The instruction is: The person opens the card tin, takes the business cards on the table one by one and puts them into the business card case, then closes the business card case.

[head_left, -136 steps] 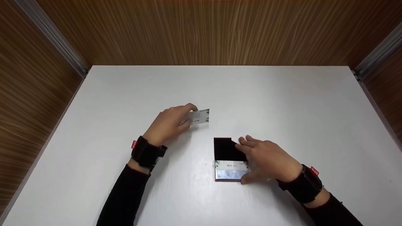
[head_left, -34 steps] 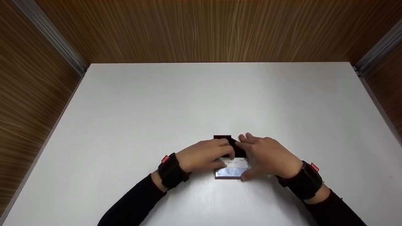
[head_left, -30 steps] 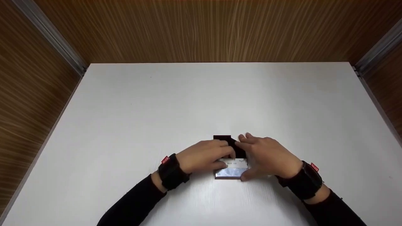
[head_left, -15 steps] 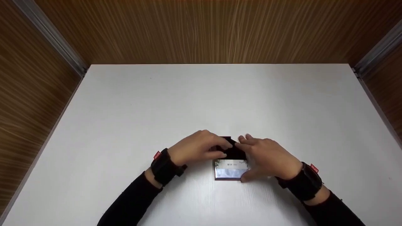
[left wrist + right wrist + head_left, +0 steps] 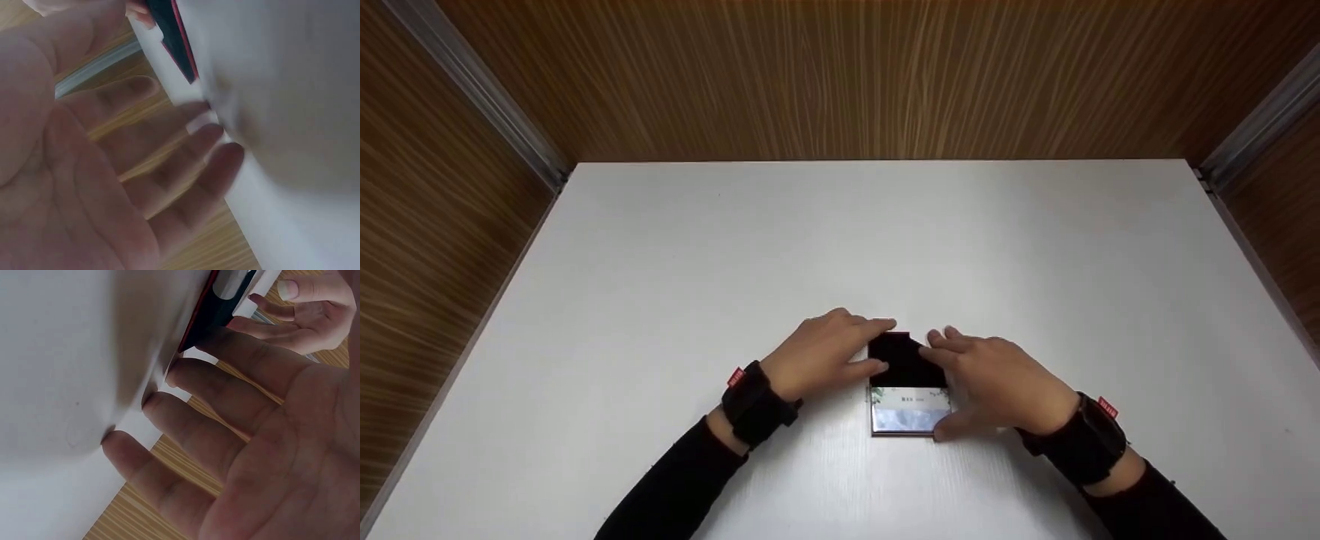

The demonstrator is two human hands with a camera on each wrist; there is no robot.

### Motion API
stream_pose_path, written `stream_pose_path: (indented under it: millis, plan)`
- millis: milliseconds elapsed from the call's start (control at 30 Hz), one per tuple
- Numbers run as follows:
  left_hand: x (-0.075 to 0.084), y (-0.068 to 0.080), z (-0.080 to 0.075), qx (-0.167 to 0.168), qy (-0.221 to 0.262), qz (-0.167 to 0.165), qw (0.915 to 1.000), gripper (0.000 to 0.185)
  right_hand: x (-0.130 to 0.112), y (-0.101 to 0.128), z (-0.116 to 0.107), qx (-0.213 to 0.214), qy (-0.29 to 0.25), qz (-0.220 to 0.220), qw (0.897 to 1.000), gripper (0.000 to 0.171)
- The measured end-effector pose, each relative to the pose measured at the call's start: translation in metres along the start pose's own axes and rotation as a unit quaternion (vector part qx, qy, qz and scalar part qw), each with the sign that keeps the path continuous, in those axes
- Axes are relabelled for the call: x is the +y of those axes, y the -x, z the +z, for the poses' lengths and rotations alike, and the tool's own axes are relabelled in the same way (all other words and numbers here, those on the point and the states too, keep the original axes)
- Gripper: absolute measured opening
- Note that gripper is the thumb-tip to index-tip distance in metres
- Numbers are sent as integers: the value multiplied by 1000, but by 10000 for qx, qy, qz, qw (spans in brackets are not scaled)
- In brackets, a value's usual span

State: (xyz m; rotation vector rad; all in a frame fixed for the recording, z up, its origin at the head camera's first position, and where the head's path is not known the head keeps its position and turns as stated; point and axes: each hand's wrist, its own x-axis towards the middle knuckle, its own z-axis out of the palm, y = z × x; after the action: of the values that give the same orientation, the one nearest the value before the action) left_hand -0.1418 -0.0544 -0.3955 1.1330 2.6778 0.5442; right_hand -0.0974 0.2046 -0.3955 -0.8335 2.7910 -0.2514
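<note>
A small business card case (image 5: pixel 898 358) lies unfolded on the white table, black inside with a thin red edge. Its near half carries a white business card (image 5: pixel 911 397) with leafy corners, lying above a shiny silver band. My left hand (image 5: pixel 821 354) is at the case's left side, index finger by the far left corner and thumb tip over the left edge. In the left wrist view its fingers are spread and hold nothing. My right hand (image 5: pixel 997 382) rests along the right side, thumb at the near corner, straight index finger against the black half; the right wrist view shows its other fingertips near the tabletop.
The white table (image 5: pixel 840 240) reaches back to a wood-grain panel (image 5: pixel 840 75). More wood-grain panels with metal corner strips stand at left and right. Each wrist wears a black strap (image 5: pixel 757 405) with a red tag.
Earlier my left hand held a card above the table, then brought it to the case. It has since let go and drawn back left, fingers spreading. My right hand has stayed in place.
</note>
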Motion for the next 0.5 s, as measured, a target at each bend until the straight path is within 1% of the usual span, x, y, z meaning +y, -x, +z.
stream_pose_path:
  millis: [67, 167, 267, 367, 500]
  plan:
    - [1, 0, 1, 96, 139, 102, 9998, 55, 0, 0, 0, 45, -8, -13, 10000, 104]
    - [0, 0, 2, 207, 174, 161, 9995, 55, 1, 0, 1, 146, -30, -33, 9999, 102]
    - [-2, -1, 2, 425, 236, 222, 9986, 54, 1, -1, 1, 267, -14, -47, 9996, 102]
    - [-2, -2, 2, 783, 355, 384, 9956, 51, 0, -2, 1, 333, -98, 32, 9994, 106]
    - [2, -3, 2, 1288, 443, 747, 9879, 40, 0, -4, 0, 396, -186, 142, 9989, 111]
